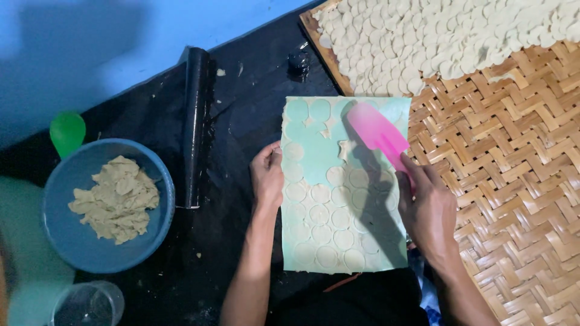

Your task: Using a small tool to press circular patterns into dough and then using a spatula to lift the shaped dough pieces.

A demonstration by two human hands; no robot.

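Bowl (pixel 60 241) with dough scraps (pixel 116 198) at far left, well apart from work. Black roller (pixel 196 127) lies along 12–6 line, just left of left hand (pixel 267 178). Left hand: fingers pinched on sheet's (pixel 386 256) left edge, pinning it to surface (pixel 235 108). Sheet long axis 12–6; cut dough discs (pixel 320 214) on lower half. Right hand (pixel 429 211) clamped on pink scraper (pixel 377 130); blade points 11 o'clock from hand, over sheet's upper right. Discs lie at 8–9 o'clock from blade; right hand nearer them. Woven mat (pixel 513 169) at right.

We see two bare forearms, no sleeves, no watch or rings on the left hand (pixel 267 175) or the right hand (pixel 428 208), fingernails short and plain
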